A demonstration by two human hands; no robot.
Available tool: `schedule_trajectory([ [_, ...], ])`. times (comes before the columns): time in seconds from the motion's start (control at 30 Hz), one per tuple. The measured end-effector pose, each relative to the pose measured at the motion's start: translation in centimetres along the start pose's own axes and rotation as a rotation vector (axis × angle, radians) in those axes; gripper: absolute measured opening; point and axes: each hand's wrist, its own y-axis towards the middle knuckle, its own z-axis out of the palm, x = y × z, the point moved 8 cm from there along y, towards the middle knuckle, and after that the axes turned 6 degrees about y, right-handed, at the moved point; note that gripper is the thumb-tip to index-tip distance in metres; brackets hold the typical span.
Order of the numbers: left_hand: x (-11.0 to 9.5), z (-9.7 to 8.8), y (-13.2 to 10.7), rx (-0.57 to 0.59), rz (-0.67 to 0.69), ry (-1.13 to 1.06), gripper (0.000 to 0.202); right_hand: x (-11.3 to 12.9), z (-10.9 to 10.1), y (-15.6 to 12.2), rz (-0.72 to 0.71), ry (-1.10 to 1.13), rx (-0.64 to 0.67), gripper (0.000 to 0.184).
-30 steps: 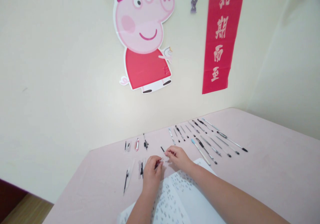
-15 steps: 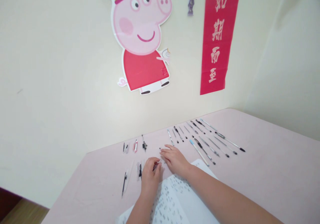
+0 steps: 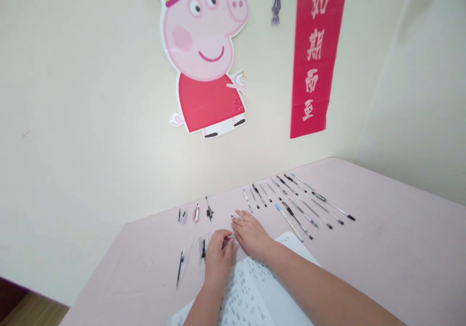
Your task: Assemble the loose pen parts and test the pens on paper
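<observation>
Grip: left hand (image 3: pixel 217 255) pinched tight on a red pen piece (image 3: pixel 227 240), low over the pink table (image 3: pixel 382 248), just ahead of the open notebook (image 3: pixel 255 292).
Partner: right hand (image 3: pixel 251 234) lies flat, fingers loose and apart, holding nothing, its thumb side just beside that piece.
Handling, as I judge it: tiny part, so a fingertip pinch close to the tabletop looks safest, with the flat hand steadying.
Nearby: loose pen parts (image 3: pixel 202 248) left of the knuckles.
Further out: row of pens (image 3: pixel 302 204) laid side by side to the right; pig cutout (image 3: pixel 207 59) and red banner (image 3: pixel 315 54) on the wall.
</observation>
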Motion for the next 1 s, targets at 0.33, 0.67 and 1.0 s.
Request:
schedule_trajectory([
  [0.33,-0.04,-0.05,0.04,0.0,-0.008,-0.009,0.011,0.05,-0.26,0.04,0.036,-0.049,-0.004,0.028],
  [0.67,-0.05,-0.17,-0.04,-0.007,-0.015,-0.014,0.011,0.17,0.36,0.01,0.037,-0.063,0.019,0.029],
  [1.0,0.03,-0.09,0.06,0.004,-0.009,-0.002,0.011,0.94,-0.05,-0.16,-0.007,-0.008,0.035,0.023],
])
